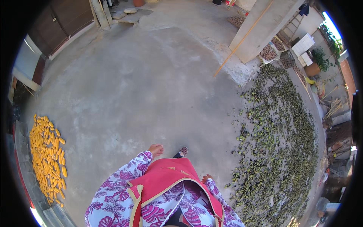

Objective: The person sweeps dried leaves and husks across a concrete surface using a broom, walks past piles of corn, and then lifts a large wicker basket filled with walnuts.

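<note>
My left hand (155,150) is held out in front of my body, above the concrete floor (151,94). Its fingers look loosely curled together, and nothing shows in them. On the other side, my right hand (207,177) hangs low beside the red apron (166,174) I wear. Apron and sleeve hide much of it, so how its fingers lie is unclear. Neither hand touches anything on the ground. One foot in a patterned shoe (183,151) shows between the hands, ahead of the apron.
Yellow corn cobs (49,159) lie heaped on the left. Small green and dark fruits or husks (276,151) are spread widely on the right. A long wooden pole (242,39) leans against a concrete pillar (257,30). A brown door (60,22) stands far left.
</note>
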Demonstrator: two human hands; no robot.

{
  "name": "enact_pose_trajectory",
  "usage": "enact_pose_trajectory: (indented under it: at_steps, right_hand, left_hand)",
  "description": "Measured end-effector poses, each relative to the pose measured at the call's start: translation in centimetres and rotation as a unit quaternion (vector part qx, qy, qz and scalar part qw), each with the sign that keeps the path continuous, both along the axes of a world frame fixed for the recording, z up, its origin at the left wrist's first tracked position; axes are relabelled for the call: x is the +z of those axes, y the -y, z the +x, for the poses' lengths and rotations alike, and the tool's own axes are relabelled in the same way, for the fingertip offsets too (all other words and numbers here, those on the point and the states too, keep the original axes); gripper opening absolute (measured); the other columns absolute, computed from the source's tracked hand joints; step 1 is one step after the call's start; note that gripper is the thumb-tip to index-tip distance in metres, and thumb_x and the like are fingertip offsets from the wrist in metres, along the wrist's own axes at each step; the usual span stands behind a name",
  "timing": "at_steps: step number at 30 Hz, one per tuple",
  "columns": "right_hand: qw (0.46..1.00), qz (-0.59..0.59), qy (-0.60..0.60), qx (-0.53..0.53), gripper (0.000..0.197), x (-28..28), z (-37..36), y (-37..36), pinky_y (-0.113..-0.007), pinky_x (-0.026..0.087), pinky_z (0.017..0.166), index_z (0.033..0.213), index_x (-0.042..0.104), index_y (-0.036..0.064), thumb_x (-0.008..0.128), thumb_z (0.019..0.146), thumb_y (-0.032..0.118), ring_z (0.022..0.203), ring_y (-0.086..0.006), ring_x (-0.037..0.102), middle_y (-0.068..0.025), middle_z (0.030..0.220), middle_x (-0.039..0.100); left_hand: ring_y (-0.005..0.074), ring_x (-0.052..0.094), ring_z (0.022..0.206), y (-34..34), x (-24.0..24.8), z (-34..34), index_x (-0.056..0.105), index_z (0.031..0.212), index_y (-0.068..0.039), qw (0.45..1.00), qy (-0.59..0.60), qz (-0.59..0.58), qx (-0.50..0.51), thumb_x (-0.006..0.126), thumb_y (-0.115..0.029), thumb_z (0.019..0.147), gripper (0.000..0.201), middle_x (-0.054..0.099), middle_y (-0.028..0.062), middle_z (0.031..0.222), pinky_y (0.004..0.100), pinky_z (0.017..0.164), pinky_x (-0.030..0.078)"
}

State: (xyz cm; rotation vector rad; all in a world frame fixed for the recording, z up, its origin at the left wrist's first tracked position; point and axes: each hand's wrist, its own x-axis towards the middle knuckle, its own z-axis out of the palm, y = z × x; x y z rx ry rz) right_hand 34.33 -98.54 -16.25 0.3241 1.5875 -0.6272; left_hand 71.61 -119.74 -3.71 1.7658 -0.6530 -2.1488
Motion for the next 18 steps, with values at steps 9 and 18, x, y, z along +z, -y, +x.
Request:
enact_pose_trajectory:
  at_steps: [9, 18]
  right_hand:
    - [0.991, -0.082, -0.082, 0.071, 0.030, 4.3, -8.6, 26.6, -0.034, 0.039, 0.040, 0.102, 0.043, 0.0110, 0.047, 0.073, 0.015, 0.047, -0.0201, 0.047, -0.0078, 0.059, 0.048]
    - [0.971, -0.161, -0.009, 0.178, 0.056, 12.7, 1.1, 57.9, -0.034, 0.046, 0.064, 0.121, 0.026, 0.0140, 0.048, 0.070, 0.008, 0.073, -0.0228, 0.053, -0.0106, 0.085, 0.051]
  left_hand:
    - [0.0176, 0.049, 0.084, 19.3, 3.5, -8.4, 0.045, 0.098, -0.005, 0.995, -0.055, -0.057, 0.055, 0.047, -0.027, 0.077, 0.030, 0.049, 0.0073, 0.093, 0.0314, 0.076, 0.038]
    - [0.0149, 0.047, 0.086, 41.7, 5.8, -9.4, 0.045, 0.100, -0.007, 0.987, -0.124, -0.025, 0.100, 0.043, -0.024, 0.080, 0.027, 0.049, 0.0053, 0.093, 0.0290, 0.075, 0.038]
